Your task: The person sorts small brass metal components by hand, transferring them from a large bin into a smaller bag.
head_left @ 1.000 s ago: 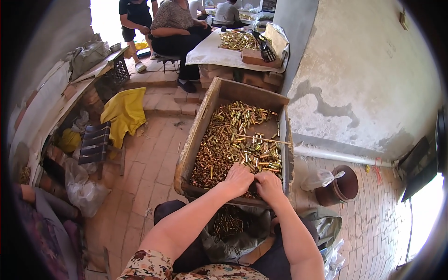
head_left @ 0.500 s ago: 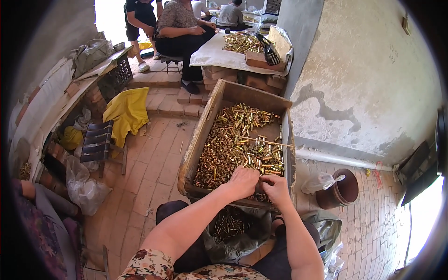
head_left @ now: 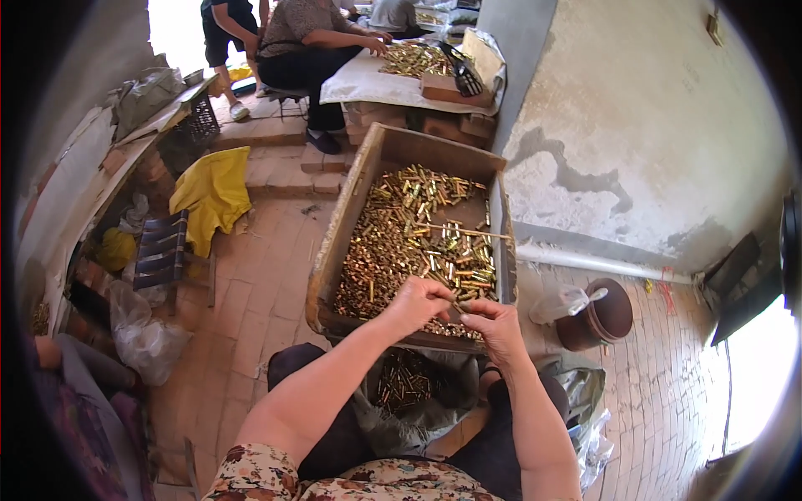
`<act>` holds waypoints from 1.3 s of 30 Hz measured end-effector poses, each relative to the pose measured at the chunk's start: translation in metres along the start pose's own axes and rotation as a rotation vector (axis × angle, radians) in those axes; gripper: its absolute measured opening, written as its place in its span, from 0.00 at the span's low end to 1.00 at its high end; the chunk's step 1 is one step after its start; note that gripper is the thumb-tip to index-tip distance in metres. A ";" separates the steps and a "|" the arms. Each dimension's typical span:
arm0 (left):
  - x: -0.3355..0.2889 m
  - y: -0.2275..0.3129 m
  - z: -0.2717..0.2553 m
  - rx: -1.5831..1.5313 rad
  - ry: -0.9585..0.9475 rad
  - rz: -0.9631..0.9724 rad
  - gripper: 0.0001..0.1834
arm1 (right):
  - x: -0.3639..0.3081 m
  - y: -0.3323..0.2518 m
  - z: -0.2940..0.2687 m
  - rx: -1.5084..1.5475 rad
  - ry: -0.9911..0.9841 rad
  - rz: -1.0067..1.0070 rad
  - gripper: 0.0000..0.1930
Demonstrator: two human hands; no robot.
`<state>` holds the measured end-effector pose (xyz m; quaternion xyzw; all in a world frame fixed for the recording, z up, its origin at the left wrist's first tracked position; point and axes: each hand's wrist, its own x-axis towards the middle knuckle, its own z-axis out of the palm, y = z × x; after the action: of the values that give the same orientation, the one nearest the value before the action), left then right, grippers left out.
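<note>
Over the near end of a wooden box (head_left: pixel 327 275), my left hand (head_left: pixel 415 304) and my right hand (head_left: pixel 495 327) meet with bent, pinching fingers. Between their fingertips is a small brass-coloured metal piece (head_left: pixel 457 307), partly covered by the fingers. Beneath them lies a heap of small metal pieces (head_left: pixel 380 255): short, coppery ones crowd the left and near side, while longer gold-coloured tubes (head_left: pixel 426 190) lie at the far end and right. A thin stick (head_left: pixel 469 230) rests across the heap. Between my knees sits an open sack (head_left: pixel 447 422) with dark tubes (head_left: pixel 403 386) inside.
To the right stand a brown bucket (head_left: pixel 603 316) and a clear plastic bag (head_left: pixel 558 306). A stool (head_left: pixel 162 250) and yellow cloth (head_left: pixel 210 196) are on the left. Beyond the box, a seated person (head_left: pixel 305 42) reaches to a covered table (head_left: pixel 355 86) bearing more pieces.
My hands have drawn slightly apart, and the small piece between them now shows. The whole view has shifted a little. The seated person's hand now reaches onto the table.
</note>
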<state>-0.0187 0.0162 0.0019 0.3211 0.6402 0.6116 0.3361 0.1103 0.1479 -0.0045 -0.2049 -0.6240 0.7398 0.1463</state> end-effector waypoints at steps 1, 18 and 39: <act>-0.001 0.002 -0.002 -0.005 -0.016 -0.013 0.07 | -0.001 0.001 0.000 0.011 -0.005 -0.024 0.09; -0.007 0.010 -0.003 -0.311 -0.019 -0.047 0.05 | -0.007 -0.011 0.006 0.137 0.040 -0.047 0.06; -0.010 0.010 0.001 -0.403 -0.028 -0.033 0.04 | -0.009 -0.011 0.014 0.302 0.177 -0.110 0.05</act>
<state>-0.0122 0.0093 0.0118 0.2452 0.5054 0.7173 0.4123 0.1116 0.1336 0.0090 -0.2104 -0.5008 0.7950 0.2700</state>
